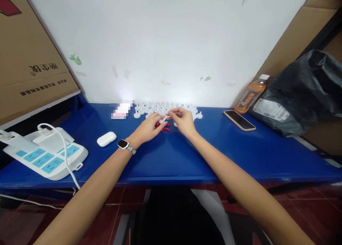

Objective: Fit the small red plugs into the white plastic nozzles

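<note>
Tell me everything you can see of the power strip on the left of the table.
The power strip is a flat white block, plastic by its look, with light blue socket panels on top. It lies flat on the blue table, angled, at the near left edge. A white plug sits in its far end, and a white cable arcs over it and drops off the table's front. Neither hand touches it.

Glossy blue table (240, 156), white plastic caps (165, 107), brown cardboard box (29, 70), crinkled shiny black plastic bag (307, 91).

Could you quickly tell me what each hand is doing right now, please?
Left hand: pinching a small white part.
Right hand: fingers closed on the same part.
</note>
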`<state>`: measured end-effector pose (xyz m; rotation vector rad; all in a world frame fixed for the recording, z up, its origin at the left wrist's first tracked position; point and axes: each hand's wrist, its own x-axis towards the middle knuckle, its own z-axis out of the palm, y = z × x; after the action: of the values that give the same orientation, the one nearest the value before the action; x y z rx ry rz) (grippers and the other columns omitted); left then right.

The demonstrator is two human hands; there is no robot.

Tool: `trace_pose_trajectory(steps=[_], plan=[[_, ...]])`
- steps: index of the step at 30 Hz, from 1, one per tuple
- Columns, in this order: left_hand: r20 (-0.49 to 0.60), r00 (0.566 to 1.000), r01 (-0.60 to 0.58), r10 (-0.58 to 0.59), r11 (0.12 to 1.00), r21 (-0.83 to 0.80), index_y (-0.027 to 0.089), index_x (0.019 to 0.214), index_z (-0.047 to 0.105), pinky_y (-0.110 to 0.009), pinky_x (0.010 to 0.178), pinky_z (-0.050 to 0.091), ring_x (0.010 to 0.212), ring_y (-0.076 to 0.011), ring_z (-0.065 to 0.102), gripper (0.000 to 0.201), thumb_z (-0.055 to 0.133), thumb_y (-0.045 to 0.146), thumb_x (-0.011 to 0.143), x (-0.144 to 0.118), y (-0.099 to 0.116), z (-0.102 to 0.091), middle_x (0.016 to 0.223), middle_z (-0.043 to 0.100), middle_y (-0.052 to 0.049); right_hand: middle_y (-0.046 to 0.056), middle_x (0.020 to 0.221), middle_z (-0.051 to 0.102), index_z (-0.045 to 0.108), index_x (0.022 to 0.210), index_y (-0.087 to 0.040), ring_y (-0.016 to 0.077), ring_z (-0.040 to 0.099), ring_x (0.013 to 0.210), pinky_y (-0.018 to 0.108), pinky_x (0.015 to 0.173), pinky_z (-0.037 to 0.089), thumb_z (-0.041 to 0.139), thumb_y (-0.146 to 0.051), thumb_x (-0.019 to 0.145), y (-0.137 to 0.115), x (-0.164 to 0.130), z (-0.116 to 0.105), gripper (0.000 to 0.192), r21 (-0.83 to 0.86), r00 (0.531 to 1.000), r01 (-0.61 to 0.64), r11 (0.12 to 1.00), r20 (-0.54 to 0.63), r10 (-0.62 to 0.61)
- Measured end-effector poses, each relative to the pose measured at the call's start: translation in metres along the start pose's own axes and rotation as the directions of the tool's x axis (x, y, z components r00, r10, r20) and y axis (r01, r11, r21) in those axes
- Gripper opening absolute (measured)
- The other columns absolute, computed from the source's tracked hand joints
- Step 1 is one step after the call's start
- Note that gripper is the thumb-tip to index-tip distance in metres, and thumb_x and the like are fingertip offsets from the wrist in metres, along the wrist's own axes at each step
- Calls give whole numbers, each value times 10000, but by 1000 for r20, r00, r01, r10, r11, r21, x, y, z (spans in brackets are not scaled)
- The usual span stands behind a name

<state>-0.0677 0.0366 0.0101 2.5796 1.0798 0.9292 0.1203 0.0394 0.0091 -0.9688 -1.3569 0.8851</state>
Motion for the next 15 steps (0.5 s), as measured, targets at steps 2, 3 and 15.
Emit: trace_pose_trajectory(steps=[2, 3, 15], plan=[[0, 1000, -3, 3, 1000, 0, 209, 1157, 648, -386, 839, 483, 960, -237, 596, 376, 443, 487, 1009, 0, 1, 1, 998, 623, -76, 48, 829, 754, 689, 825, -184, 189, 700, 755, 318, 724, 545, 730, -405, 770, -1, 0, 2, 231, 15, 1000, 2, 1000, -28, -2], [-1, 1000, -3, 3, 1000, -2, 211, 1157, 648, -389, 836, 484, 959, -238, 597, 378, 439, 489, 1010, 0, 1, 1, 1001, 621, -77, 44, 823, 752, 698, 810, -185, 190, 697, 775, 323, 754, 545, 740, -406, 761, 0, 0, 3, 230, 1, 999, 16, 1000, -41, -16], [2, 1000, -6, 6, 1000, -29, 188, 1217, 622, -397, 875, 480, 977, -244, 587, 397, 412, 466, 1026, 2, 4, 1, 1023, 595, -91, 23, 779, 716, 710, 784, -182, 166, 628, 736, 310, 754, 501, 685, -408, 839, 1, -8, 8, 234, -125, 988, 140, 982, -43, -146]])
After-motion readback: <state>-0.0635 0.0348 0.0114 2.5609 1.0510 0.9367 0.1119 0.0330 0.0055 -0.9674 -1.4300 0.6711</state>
